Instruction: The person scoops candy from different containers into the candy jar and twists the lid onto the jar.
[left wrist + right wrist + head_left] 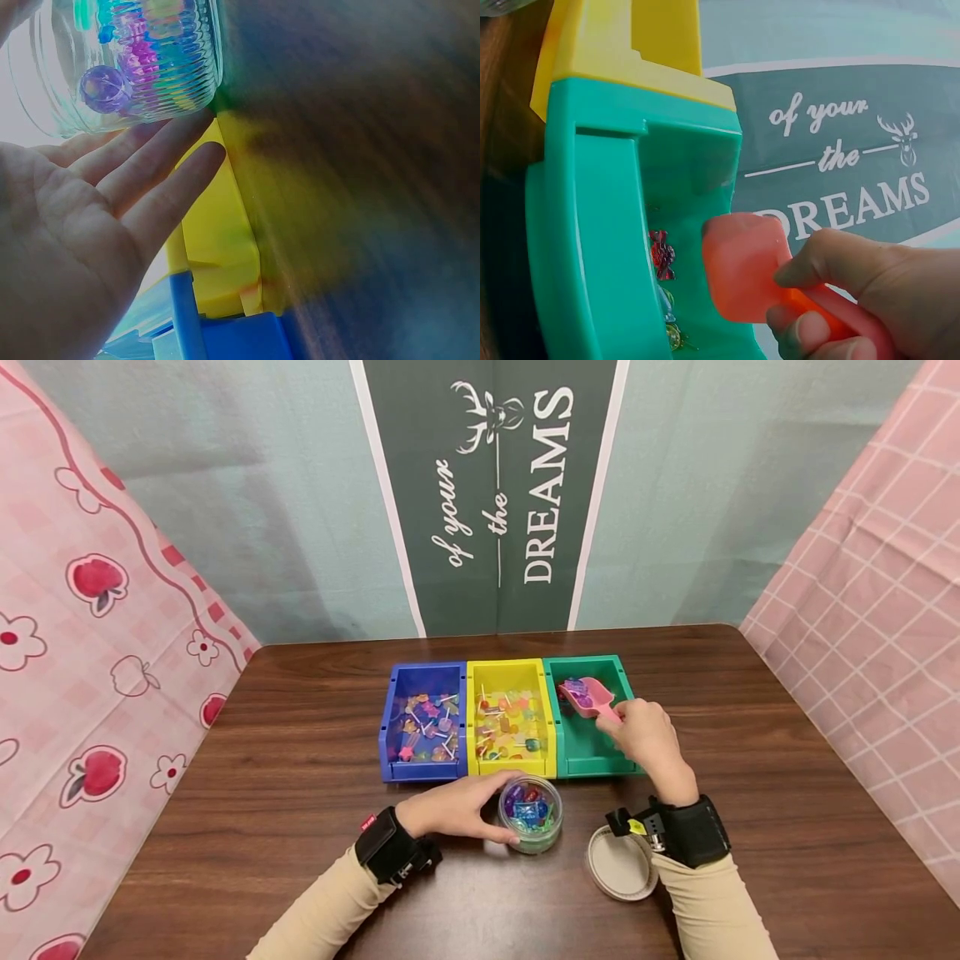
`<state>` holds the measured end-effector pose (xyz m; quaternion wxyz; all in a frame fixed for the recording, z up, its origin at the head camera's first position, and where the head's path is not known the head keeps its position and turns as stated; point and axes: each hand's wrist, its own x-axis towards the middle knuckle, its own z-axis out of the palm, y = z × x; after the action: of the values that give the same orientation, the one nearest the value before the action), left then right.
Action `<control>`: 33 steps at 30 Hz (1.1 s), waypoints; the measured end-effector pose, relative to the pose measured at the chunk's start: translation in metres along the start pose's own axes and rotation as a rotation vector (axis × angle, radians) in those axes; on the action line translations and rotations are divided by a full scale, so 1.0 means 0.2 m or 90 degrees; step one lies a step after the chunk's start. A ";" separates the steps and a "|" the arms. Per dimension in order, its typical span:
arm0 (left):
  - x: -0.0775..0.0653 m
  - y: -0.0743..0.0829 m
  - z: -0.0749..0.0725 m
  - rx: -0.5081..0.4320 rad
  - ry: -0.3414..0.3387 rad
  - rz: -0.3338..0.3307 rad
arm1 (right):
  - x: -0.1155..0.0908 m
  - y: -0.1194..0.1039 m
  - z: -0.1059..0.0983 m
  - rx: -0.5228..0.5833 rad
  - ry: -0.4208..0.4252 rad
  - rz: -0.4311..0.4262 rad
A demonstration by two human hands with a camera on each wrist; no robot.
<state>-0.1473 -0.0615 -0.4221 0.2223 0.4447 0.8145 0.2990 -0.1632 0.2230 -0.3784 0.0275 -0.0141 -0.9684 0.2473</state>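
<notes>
My right hand (645,735) grips the handle of a small pink scoop (600,695) over the green bin (588,743). Purple and blue translucent beads (577,691) lie at the scoop's front in the head view; the right wrist view shows the scoop from its underside. Below it, a red candy-shaped bead (662,255) and a few others rest in the green bin. My left hand (461,806) holds a clear round jar (534,842) on the table, thumb on one side and fingers on the other. Colourful beads fill part of the open jar, including a purple ball (106,89).
A yellow bin (512,767) and a blue bin (423,771) adjoin the green one, both holding small star, lollipop and other charms. The jar's round lid (621,862) lies near my right wrist. A curtain (300,527) hangs behind the wooden table (300,727).
</notes>
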 end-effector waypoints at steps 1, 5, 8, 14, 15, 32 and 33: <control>0.00 0.00 0.00 -0.002 0.000 0.000 | 0.00 0.00 0.00 0.002 -0.007 0.001; 0.00 0.00 0.00 -0.010 0.000 0.004 | 0.00 0.02 -0.01 0.022 -0.031 0.003; 0.00 0.00 0.00 -0.017 0.000 0.005 | 0.00 0.03 -0.02 0.038 -0.047 -0.006; 0.00 -0.01 0.00 -0.019 -0.004 0.006 | 0.01 0.05 -0.05 0.074 -0.076 -0.042; 0.00 -0.01 0.00 -0.019 -0.003 0.007 | 0.01 0.06 -0.05 0.079 -0.080 -0.049; 0.00 -0.01 0.00 -0.012 -0.003 0.008 | -0.02 0.17 -0.18 0.117 -0.133 -0.168; 0.00 -0.01 0.00 -0.011 -0.003 0.007 | -0.03 0.17 -0.19 0.124 -0.139 -0.166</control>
<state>-0.1486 -0.0614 -0.4234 0.2265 0.4477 0.8091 0.3061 -0.1549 0.2717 -0.3615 -0.0446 0.1412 -0.9308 0.3341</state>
